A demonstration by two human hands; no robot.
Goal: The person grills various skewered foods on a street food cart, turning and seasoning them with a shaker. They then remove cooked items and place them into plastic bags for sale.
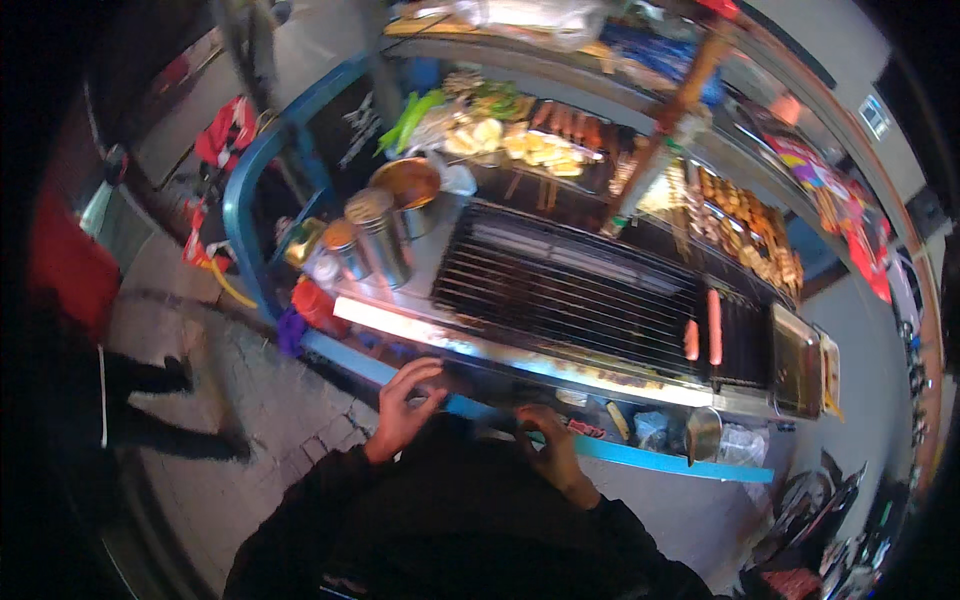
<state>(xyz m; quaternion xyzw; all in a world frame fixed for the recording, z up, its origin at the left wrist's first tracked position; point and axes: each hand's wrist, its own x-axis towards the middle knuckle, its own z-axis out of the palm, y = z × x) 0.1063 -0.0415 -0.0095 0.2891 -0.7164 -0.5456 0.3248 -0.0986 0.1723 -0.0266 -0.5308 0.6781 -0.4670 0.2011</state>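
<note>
My left hand (pixel 409 405) hovers by the front edge of the grill cart, fingers curled and thumb apart, nothing seen in it. My right hand (pixel 551 446) is just to its right over the blue front rail (pixel 660 459), fingers bent; a dark blur lies between the hands, and whether the right hand holds something cannot be told. Beyond them is a grill with metal bars (pixel 562 292). A long sausage (pixel 715 326) and a shorter sausage (pixel 691 340) lie on its right part.
Seasoning canisters (pixel 379 240) and a pot of red-brown sauce (pixel 409 187) stand left of the grill. Skewered food (pixel 742 217) lines the back under a shelf. A wooden post (pixel 667 135) rises behind the grill. A metal tray (pixel 796 364) sits at the right end. A person's legs (pixel 172 420) show at left.
</note>
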